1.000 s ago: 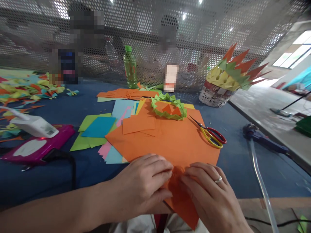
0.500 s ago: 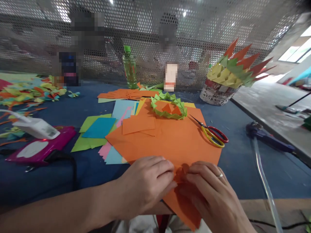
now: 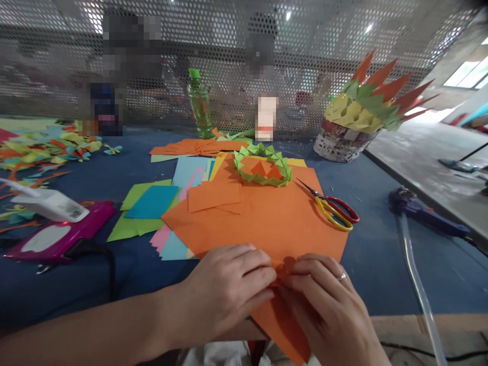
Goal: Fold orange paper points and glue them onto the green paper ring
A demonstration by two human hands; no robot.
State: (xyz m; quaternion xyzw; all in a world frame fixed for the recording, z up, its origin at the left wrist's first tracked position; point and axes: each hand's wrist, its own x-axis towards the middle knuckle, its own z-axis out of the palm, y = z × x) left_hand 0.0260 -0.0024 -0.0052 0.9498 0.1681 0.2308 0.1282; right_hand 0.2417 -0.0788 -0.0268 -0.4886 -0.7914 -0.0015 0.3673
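Head view: at the near edge of the table (image 3: 385,269), the left hand (image 3: 229,290) and the right hand (image 3: 328,305) meet fingertip to fingertip over a folded orange paper (image 3: 284,330). Each grip is closed on it. The left fingers pinch its far left corner, and the right fingers, one wearing a ring, press down on its far right part. The paper's pointed near end hangs past the table edge, below and between the two hands.

Just beyond the hands lies a large orange sheet (image 3: 274,223), with a smaller orange square on its far left part. A green folded paper ring (image 3: 263,170) sits at its far end. Scissors (image 3: 335,211) with red and yellow handles lie just right of the sheet. Coloured papers (image 3: 152,203) spread to its left, and a pink device (image 3: 61,234) lies further left. A green bottle (image 3: 199,109) stands far off by the mesh screen.
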